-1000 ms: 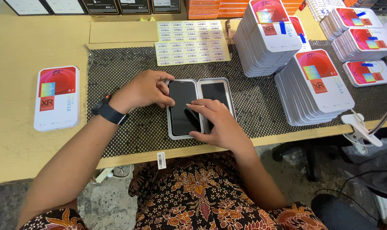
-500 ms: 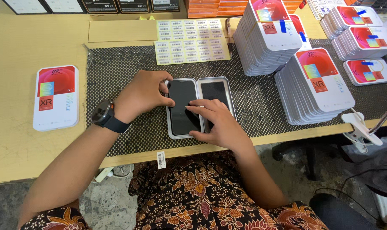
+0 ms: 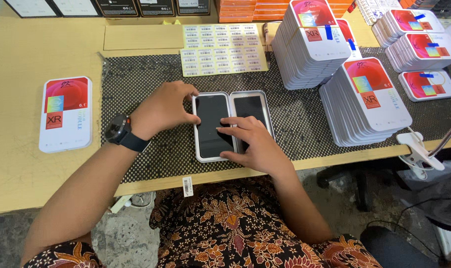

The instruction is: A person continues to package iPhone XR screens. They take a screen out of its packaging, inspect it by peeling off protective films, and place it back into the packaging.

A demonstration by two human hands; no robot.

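Two hands on an open white case with dark screens

The left hand curls over the left edge of the open white case, fingers bent and pinching its rim. The right hand lies open and flat, fingertips pressing the dark screen in the left half. The case rests on a dotted black mat on the worktop. Beyond the right hand stand stacks of white boxes; past the left hand lies one box.
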